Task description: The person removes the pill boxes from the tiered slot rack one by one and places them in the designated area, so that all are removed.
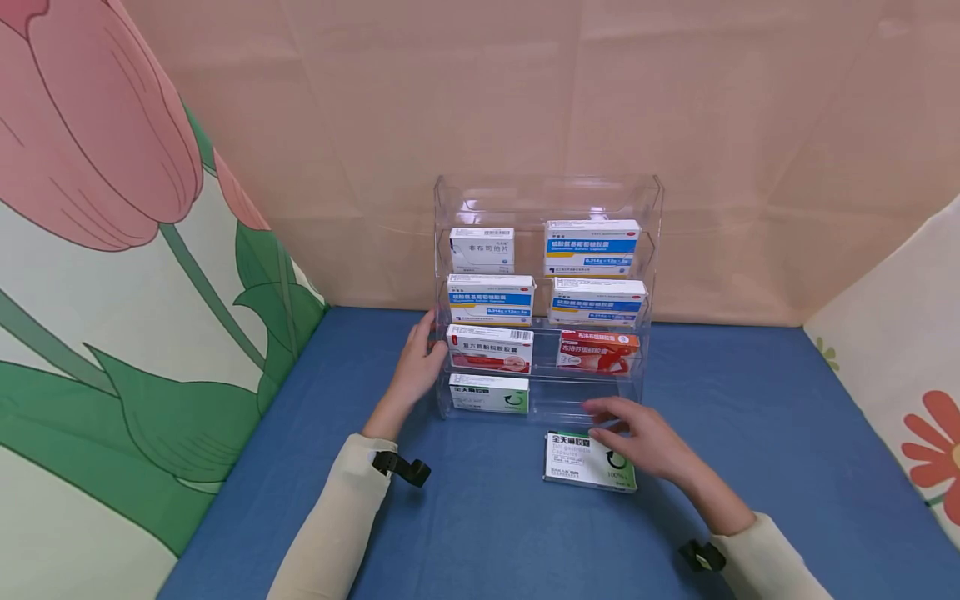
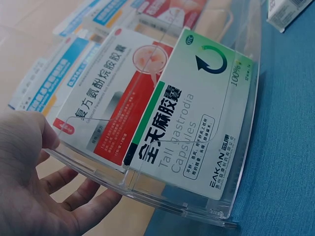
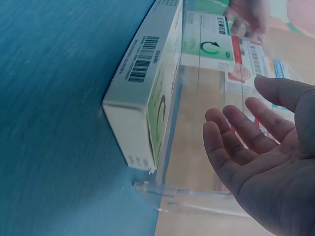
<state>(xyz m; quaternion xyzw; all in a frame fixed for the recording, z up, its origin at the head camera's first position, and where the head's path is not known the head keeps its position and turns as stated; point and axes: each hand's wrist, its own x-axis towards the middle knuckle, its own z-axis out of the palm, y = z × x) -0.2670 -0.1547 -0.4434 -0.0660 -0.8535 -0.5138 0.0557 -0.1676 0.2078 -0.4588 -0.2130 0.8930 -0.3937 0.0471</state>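
A clear acrylic tiered rack (image 1: 546,407) stands on the blue cloth with medicine boxes in its tiers. My left hand (image 1: 417,360) holds the rack's left side; in the left wrist view the thumb is at the edge and the fingers curl behind. Beside it are a red-and-white capsule box (image 2: 115,93) and a green-and-white capsule box (image 2: 197,113) in the bottom tier. A second green-and-white capsule box (image 1: 581,462) lies on the cloth before the rack. My right hand (image 1: 637,433) hovers over that box's right end, fingers loosely bent and holding nothing.
Blue-and-white boxes (image 1: 592,248) and a small white box (image 1: 482,250) fill upper tiers; a red box (image 1: 597,352) sits lower right. A pink backdrop (image 1: 375,167) rises behind the rack. Flower-printed panels (image 1: 247,433) flank the blue cloth (image 1: 480,533).
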